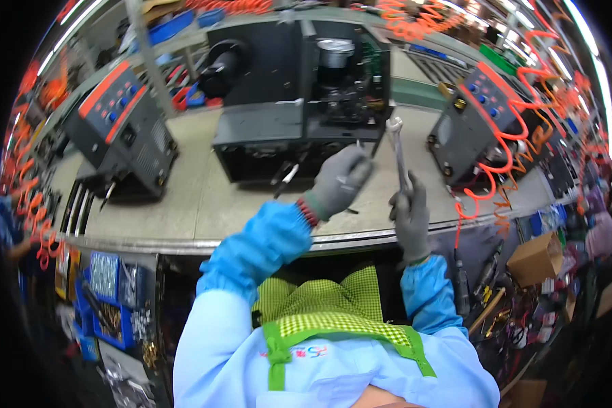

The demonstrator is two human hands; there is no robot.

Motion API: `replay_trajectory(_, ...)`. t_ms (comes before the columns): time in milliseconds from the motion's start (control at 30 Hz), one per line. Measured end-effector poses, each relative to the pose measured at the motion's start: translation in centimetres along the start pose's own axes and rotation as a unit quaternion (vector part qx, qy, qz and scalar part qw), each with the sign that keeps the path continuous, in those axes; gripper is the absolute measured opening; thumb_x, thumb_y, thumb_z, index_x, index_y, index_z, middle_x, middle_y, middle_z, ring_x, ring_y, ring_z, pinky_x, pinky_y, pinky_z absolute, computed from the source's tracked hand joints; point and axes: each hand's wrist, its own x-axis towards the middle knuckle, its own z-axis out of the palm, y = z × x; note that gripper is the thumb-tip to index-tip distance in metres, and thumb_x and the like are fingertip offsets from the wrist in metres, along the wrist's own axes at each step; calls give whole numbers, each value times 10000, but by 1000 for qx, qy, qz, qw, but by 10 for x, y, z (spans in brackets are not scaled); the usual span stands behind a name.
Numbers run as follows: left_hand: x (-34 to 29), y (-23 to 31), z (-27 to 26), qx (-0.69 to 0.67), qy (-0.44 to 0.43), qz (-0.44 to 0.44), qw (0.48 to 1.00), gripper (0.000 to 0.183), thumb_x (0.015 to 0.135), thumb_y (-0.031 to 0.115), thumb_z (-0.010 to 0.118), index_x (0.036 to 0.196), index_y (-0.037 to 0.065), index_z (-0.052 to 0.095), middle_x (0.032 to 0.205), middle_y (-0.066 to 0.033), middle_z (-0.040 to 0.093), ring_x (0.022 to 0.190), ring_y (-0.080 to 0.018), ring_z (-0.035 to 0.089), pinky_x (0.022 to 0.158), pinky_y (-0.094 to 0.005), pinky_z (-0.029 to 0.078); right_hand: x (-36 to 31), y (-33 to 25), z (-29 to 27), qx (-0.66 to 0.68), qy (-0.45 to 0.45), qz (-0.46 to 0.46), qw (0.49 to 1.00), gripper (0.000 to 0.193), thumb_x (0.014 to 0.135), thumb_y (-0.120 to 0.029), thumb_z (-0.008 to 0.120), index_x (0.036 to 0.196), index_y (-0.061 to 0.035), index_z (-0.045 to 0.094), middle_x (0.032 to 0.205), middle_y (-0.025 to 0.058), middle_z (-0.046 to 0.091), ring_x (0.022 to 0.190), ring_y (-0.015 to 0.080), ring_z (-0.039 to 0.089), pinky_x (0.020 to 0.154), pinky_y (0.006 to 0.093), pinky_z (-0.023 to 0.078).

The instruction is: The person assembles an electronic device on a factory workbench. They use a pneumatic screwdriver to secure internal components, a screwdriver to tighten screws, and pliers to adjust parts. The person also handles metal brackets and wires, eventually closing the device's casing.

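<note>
Green checked apron [323,299] nearest, blue sleeves above it. Right hand [410,216] fisted around a wrench [397,153], held upright over the desk [197,190] edge. Left hand [340,180] loosely curled, empty, at the open black machine [299,95] base.

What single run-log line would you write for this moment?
left hand: gloved, reaching to open machine | right hand: gripping wrench upright | surface: workbench
</note>
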Motion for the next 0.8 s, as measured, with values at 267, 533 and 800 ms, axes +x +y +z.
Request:
replay_trajectory(267, -54, 27, 51, -256, -127, -244, 927, 518, 980, 530, 366, 967, 55, 573, 827, -38, 599, 665, -112, 571, 538, -241, 406, -76, -3, -33, 52, -120, 60, 990, 539, 734, -400, 768, 1056, -4, 596, 974, 102, 563, 892, 226, 606, 788, 349, 482)
replay_trajectory(533, -67, 44, 130, -271, -332, -252, 867, 616, 931, 611, 408, 985, 29, 601, 833, -62, 610, 682, -129, 571, 587, -259, 449, -140, -10, -109, 31, -152, 202, 967, 440, 858, -388, 642, 1061, -13, 534, 808, 76, 619, 725, 158, 606, 671, 306, 482)
replay_trajectory(800, -54, 35, 152, -433, -360, -294, 772, 427, 1008, 352, 420, 1277, 21, 439, 1077, -92, 551, 872, -161, 590, 770, -306, 503, -137, -3, -124, 134, 152, 218, 955, 261, 899, -224, 568, 1066, -24, 553, 776, 21, 540, 707, 107, 550, 647, 301, 467)
